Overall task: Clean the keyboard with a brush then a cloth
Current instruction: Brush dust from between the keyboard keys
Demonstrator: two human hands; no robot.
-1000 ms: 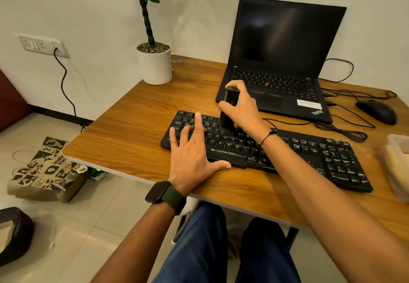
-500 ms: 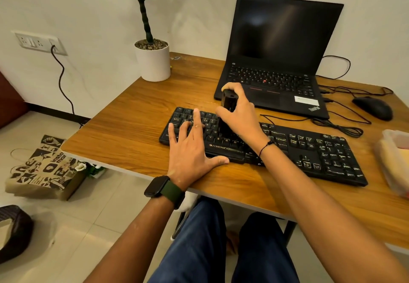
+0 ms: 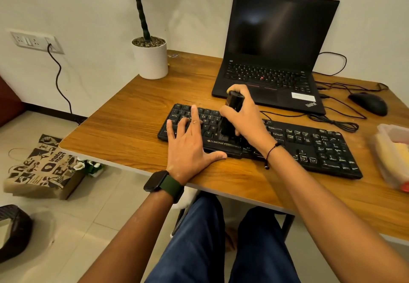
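A black keyboard (image 3: 309, 145) lies across the wooden desk (image 3: 124, 132), its right-hand keys dusted with white specks. My right hand (image 3: 245, 116) is shut on a black brush (image 3: 230, 116) that stands upright, bristle end down on the keys near the keyboard's middle. My left hand (image 3: 190, 147) lies flat with spread fingers on the keyboard's left end, thumb on the desk in front. No cloth can be made out clearly.
An open black laptop (image 3: 276, 61) sits just behind the keyboard, cables and a black mouse (image 3: 368, 103) to its right. A white plant pot (image 3: 150, 59) stands at the back left. A translucent plastic box (image 3: 391, 156) is at the right edge. A paper bag (image 3: 42, 167) lies on the floor.
The brush and my right hand have shifted slightly toward the keyboard's front. My left hand stays pressed on the left end. The camera view has moved a little.
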